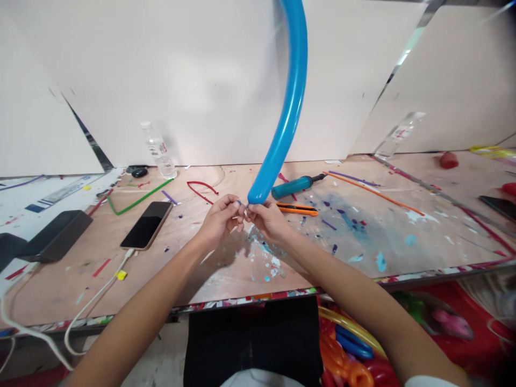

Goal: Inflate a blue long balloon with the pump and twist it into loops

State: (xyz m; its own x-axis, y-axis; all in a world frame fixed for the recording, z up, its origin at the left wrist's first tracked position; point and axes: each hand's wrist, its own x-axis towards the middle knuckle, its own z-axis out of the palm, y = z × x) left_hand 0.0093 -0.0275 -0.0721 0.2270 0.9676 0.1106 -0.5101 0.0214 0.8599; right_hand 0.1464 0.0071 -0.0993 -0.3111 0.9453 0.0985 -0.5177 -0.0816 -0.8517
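A long, inflated blue balloon (296,80) rises in a curve from the person's fingertips, its lower end just above the worktable (423,252) and its top running out of view. The right hand (271,219) pinches it at the neck, right under the swollen part. The left hand (221,217), just beside, has thumb and fingers closed on what looks like the neck's loose tip, though that part is too small to be sure. The step in hand appears to be finger work on the neck. The next move calls for a firm right pinch, so no air escapes, while the left fingers manage the tip. A teal hand pump (292,186) lies nearby.
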